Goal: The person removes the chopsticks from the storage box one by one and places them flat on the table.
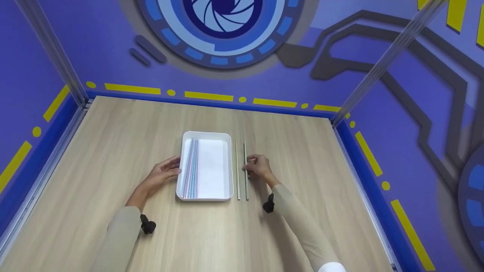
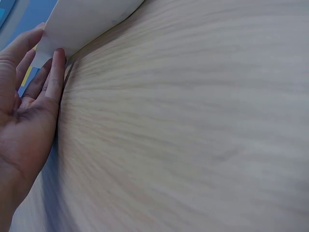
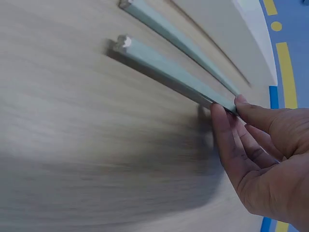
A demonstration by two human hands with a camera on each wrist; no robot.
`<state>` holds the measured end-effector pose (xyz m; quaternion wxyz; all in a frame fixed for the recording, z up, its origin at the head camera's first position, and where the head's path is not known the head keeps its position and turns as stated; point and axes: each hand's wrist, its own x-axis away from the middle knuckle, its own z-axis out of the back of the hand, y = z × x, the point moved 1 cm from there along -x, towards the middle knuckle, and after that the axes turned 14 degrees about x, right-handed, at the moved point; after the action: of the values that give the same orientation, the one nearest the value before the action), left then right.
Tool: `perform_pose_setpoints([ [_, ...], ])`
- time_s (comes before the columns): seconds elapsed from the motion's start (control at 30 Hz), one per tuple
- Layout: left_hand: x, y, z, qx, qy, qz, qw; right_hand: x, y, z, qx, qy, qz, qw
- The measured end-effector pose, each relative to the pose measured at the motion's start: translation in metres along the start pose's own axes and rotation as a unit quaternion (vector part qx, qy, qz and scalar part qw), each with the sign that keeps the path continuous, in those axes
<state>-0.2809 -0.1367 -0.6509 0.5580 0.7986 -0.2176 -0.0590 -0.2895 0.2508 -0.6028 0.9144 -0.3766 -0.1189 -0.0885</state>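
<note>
A white rectangular tray [image 1: 213,170] lies on the table, with several thin pink and blue sticks [image 1: 193,170] lengthwise along its left side. My left hand [image 1: 160,174] is at the tray's left wall, fingers and thumb extended. In the left wrist view, the fingertips of that hand [image 2: 34,106] meet the outer face of the tray wall [image 2: 87,24]. To the tray's right, my right hand [image 1: 259,166] pinches a long pale green stick [image 3: 154,65] between thumb and fingers. A second pale green stick [image 3: 169,29] lies parallel, between it and the tray. The held stick's near end looks white and crumpled.
A light wood-grain tabletop [image 1: 211,234] carries everything. Blue-purple printed panels [image 1: 113,60] stand behind it and at both sides, with metal posts [image 1: 393,56] at the back corners. Small black devices [image 1: 147,224] sit at both wrists.
</note>
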Motion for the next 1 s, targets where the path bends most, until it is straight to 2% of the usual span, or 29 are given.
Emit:
perform_pose_setpoints([
  [0.4,0.0005,0.0007,0.0004,-0.014,-0.002,-0.005,0.9999,0.0008,-0.0017,-0.0046,0.011,-0.004,0.001,1.000],
  [0.73,0.0000,-0.0015,0.0006,-0.019,-0.001,0.000,0.9998,0.0004,0.0017,-0.0083,0.017,0.013,0.009,1.000],
  [1.0,-0.0010,-0.0018,0.0011,-0.001,-0.004,-0.003,1.0000,-0.0031,0.0025,-0.0092,0.020,0.017,0.010,1.000],
])
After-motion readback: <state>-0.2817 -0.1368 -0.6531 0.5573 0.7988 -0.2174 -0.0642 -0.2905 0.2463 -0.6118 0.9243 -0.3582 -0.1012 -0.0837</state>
